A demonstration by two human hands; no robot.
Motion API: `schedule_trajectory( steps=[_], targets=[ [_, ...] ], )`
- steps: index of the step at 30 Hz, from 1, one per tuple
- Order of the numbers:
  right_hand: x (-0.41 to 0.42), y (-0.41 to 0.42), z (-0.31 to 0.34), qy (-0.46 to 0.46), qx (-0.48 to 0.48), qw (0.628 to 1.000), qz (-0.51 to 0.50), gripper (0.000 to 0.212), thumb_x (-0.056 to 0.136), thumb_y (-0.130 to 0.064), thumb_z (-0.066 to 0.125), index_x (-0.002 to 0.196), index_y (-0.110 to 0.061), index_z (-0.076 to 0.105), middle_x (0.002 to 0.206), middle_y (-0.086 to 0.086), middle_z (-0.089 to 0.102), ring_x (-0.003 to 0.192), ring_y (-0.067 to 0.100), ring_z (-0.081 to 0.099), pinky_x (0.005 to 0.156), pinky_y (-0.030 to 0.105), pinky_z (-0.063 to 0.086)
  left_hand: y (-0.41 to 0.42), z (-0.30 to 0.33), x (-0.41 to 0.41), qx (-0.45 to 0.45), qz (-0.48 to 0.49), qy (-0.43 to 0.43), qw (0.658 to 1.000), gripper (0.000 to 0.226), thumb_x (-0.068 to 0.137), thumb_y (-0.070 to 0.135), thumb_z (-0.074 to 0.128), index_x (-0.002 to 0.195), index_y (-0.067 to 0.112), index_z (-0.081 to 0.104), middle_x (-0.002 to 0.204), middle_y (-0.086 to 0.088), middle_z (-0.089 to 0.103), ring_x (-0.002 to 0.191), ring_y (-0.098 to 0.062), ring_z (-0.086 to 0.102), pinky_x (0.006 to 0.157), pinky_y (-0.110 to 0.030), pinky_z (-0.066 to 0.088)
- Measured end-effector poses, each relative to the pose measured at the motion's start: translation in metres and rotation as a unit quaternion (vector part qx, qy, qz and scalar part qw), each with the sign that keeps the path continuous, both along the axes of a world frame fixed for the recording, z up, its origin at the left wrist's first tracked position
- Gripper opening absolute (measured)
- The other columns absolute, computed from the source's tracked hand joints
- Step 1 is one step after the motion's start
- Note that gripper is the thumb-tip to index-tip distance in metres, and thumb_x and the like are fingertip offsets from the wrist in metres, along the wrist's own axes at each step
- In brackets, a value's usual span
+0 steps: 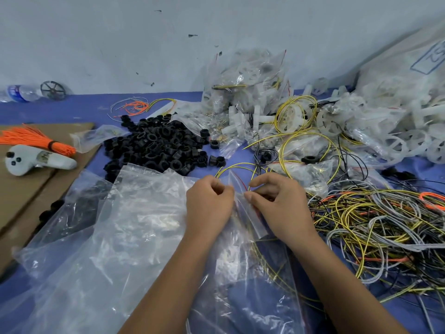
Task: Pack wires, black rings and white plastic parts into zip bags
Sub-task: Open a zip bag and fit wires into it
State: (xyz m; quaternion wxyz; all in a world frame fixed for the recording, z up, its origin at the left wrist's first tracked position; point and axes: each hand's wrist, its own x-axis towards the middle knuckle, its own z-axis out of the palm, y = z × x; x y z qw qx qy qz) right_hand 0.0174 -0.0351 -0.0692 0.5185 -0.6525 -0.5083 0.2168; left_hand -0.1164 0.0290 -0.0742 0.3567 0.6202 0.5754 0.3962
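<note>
The small zip bag (pixel 250 213) sits pinched between both hands at the middle of the blue table (pixel 60 109), its red-lined mouth turned up toward the wall. It is thin, clear film: very light, limp and likely slippery, so it would collapse if taken by the body; the stiffer zip strip at the mouth is the sensible place to hold it. The yellow wire (pixel 237 166) looping out just beyond the fingertips is springy and will probably try to uncoil out of the opening unless it is fed in as a coil.

The left hand (pixel 208 203) has its fingers curled tight, thumb against forefinger, pinching the left lip of the bag. The right hand (pixel 277 201) is looser, thumb and forefinger closed on the right lip while the other fingers arch above it; whether it also traps the wire I cannot tell.

Beyond the grip lies the heap of black rings (pixel 156 145); beyond and to the right, the white plastic parts (pixel 337 121) among filled bags. Just right of the right hand spreads the tangle of loose wires (pixel 375 225). Under both forearms lies a big crumpled clear bag (pixel 108 225)
</note>
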Motion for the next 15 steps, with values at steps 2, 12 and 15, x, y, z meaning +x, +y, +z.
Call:
schedule_trajectory(
  steps=[2,12,15],
  targets=[
    [0.0,-0.001,0.0,0.019,0.007,1.0,0.009,0.014,0.088,-0.007,0.076,0.092,-0.019,0.068,0.068,-0.001,0.075,0.057,0.025,0.067,0.058,0.034,0.054,0.0,-0.001,0.001,0.005,0.004,0.008,1.0,0.034,0.082,0.045,0.077,0.071,0.017,0.061,0.064,0.005,0.066,0.063,-0.01,0.063,0.063,-0.031,0.05],
    [0.0,-0.003,0.002,-0.1,0.011,0.995,-0.018,0.03,0.079,0.002,0.068,0.092,-0.022,0.055,0.07,-0.005,0.067,0.06,0.009,0.062,0.057,0.022,0.049,-0.006,0.014,-0.005,0.065,-0.011,-0.058,0.996,0.012,0.077,0.014,0.067,0.071,0.017,0.058,0.059,0.011,0.059,0.051,-0.005,0.05,0.05,-0.013,0.038],
    [0.003,-0.003,0.006,-0.199,0.047,0.979,-0.013,0.031,0.083,0.01,0.057,0.091,-0.02,0.059,0.079,-0.001,0.056,0.069,0.014,0.054,0.063,0.032,0.047,-0.008,0.023,-0.009,0.122,0.008,-0.118,0.985,0.011,0.075,0.015,0.061,0.07,0.016,0.052,0.055,0.012,0.05,0.049,-0.005,0.041,0.049,-0.013,0.034]
  ],
)
